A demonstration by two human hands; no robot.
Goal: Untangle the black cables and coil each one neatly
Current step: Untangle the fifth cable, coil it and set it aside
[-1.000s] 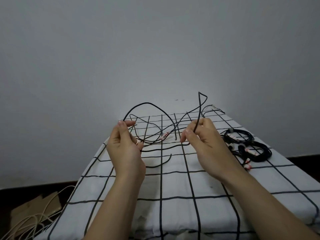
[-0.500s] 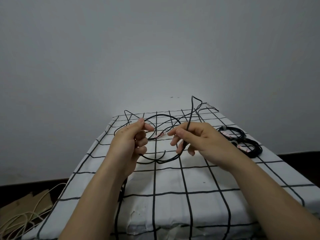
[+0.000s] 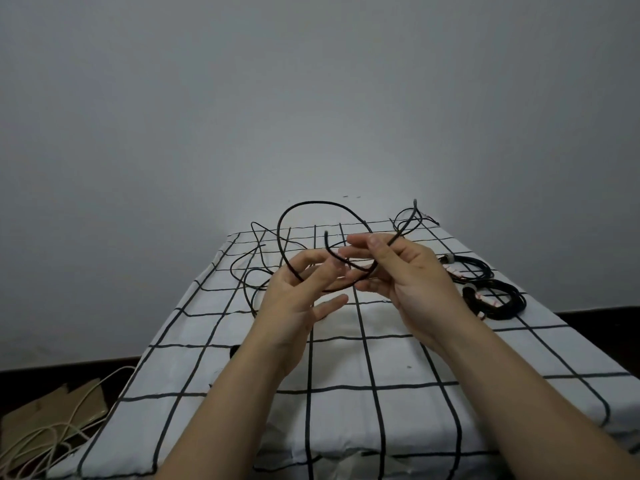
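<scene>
A loose black cable (image 3: 281,233) arches in a raised loop above the table's far half. My left hand (image 3: 300,295) is held palm up under the loop, its fingers spread and mostly straight, with the cable lying across them. My right hand (image 3: 407,271) pinches the same cable between thumb and forefinger, and from there it runs up toward the far right corner. More slack of the cable (image 3: 246,282) lies tangled on the cloth to the left of my left hand. The cable's free end (image 3: 326,234) sticks up between my two hands.
Two coiled black cables (image 3: 498,301) (image 3: 467,268) with white and red tags lie on the right side of the checked white tablecloth (image 3: 346,358). A grey wall stands behind the table. On the floor at lower left lie cardboard (image 3: 52,414) and pale cords (image 3: 38,441).
The loop has been lifted higher and made wider. My left hand has turned palm up and spread its fingers under it. My right hand has risen a little, still pinching the cable.
</scene>
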